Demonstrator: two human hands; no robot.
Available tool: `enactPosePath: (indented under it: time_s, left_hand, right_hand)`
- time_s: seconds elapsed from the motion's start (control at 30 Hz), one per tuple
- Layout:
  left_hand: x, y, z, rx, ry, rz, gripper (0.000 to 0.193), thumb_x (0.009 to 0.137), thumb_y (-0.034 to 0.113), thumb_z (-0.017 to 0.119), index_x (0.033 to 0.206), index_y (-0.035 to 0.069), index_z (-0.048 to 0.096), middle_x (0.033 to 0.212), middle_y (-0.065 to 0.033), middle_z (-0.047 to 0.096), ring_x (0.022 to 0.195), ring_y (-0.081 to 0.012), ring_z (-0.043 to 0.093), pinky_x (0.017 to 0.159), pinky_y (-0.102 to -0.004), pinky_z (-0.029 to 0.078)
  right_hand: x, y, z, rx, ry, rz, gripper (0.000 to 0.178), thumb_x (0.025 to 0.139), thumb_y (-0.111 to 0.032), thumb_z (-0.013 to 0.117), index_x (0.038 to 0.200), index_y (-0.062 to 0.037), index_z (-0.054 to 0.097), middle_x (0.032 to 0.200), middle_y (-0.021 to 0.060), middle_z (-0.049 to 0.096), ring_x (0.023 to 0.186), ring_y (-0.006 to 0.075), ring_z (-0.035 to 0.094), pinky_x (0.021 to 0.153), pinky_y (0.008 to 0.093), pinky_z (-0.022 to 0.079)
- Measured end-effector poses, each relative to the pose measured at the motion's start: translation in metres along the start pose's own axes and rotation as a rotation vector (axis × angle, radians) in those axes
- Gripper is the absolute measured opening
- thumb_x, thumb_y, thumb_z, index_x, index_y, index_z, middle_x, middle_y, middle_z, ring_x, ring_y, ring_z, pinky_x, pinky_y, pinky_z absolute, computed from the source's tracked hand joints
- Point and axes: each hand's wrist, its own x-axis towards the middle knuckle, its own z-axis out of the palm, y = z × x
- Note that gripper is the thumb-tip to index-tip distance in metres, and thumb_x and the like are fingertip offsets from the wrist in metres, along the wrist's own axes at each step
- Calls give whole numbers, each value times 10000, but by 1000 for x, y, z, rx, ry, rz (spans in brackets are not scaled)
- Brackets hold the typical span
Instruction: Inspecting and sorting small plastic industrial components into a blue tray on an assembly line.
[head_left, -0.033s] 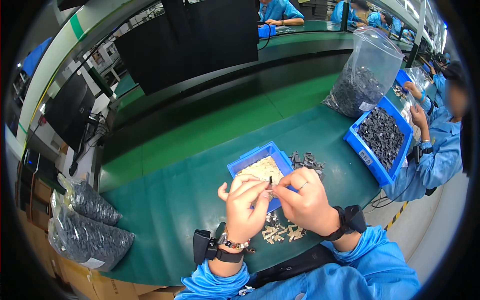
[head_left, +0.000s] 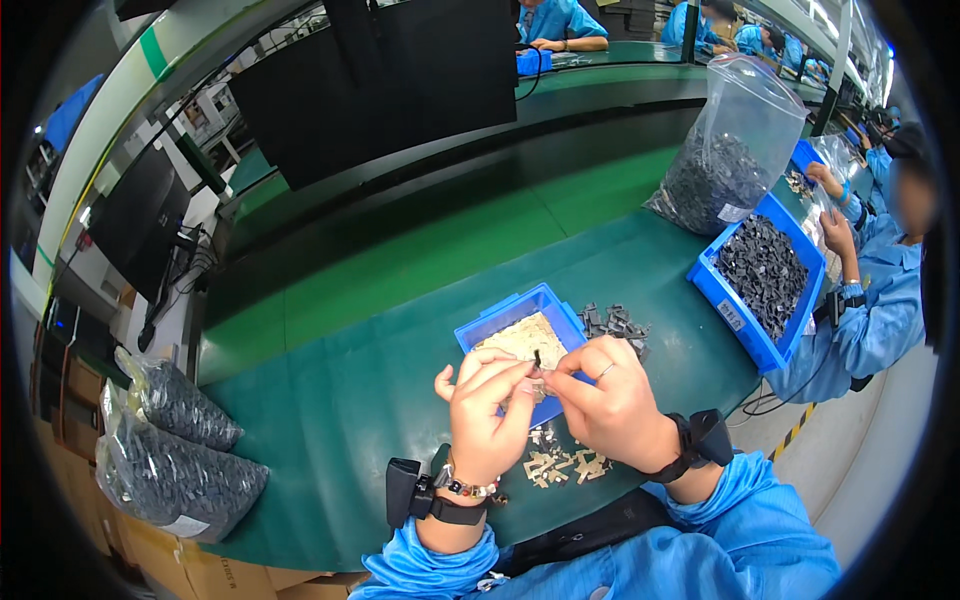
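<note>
A small black plastic piece [head_left: 537, 358] is pinched between the fingertips of my left hand [head_left: 490, 410] and my right hand [head_left: 607, 400]. Both hands are closed and meet above a blue bin [head_left: 490, 326] holding many thin beige pieces [head_left: 527, 338]. Fingers partly cover the held piece, so I cannot tell whether a beige piece is joined to it. Beige pieces [head_left: 565, 467] lie loose on the table below my hands. Beyond my right hand is a small pile of black pieces [head_left: 615, 328].
At the right stands a larger blue bin [head_left: 715, 290] of black pieces, with a clear bag [head_left: 720, 170] of them behind it. Filled bags [head_left: 185, 480] lie at the table's left edge. A co-worker [head_left: 870, 290] sits to the right; a black panel [head_left: 390, 90] hangs ahead.
The black piece tilts slightly and sits a touch lower, as the fingertips of my left hand shift a little. Everything else looks the same.
</note>
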Motion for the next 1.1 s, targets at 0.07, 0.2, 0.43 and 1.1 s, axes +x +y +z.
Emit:
enactPosePath:
  time_s: [0.07, 0.2, 0.43, 1.1]
  left_hand:
    - [0, -2, -3, -2, 15, -14, 159, 845, 85, 645, 970, 69, 742, 937, 3, 738, 1056, -192, 607, 1016, -403, 277]
    - [3, -1, -4, -106, -49, -8, 158, 836, 79, 651, 963, 70, 745, 940, -12, 735, 1054, -192, 610, 1004, -410, 282]
    - [0, -2, 4, -62, -97, 39, 112, 836, 133, 677, 916, 98, 748, 901, 23, 711, 1020, -171, 602, 1014, -491, 167]
    - [2, -7, 5, 91, 86, -60, 208, 880, 30, 551, 992, 80, 719, 740, -7, 619, 748, -157, 601, 1000, -433, 244]
  right_hand:
    - [-1, 1, 0, 129, -5, 83, 170, 710, -8, 732, 875, -42, 706, 854, 74, 634, 801, 264, 604, 702, 381, 474]
    - [0, 7, -1, 386, 19, 352, 131, 766, -9, 725, 896, -18, 713, 837, 110, 659, 793, 283, 635, 724, 374, 495]
    - [-2, 10, -2, 534, -34, 425, 33, 817, 6, 678, 823, 5, 645, 800, 131, 653, 760, 285, 641, 730, 361, 500]
    - [-35, 109, -10, 25, -168, 607, 307, 782, 7, 691, 1089, -1, 671, 920, 130, 711, 878, 280, 672, 802, 372, 528]
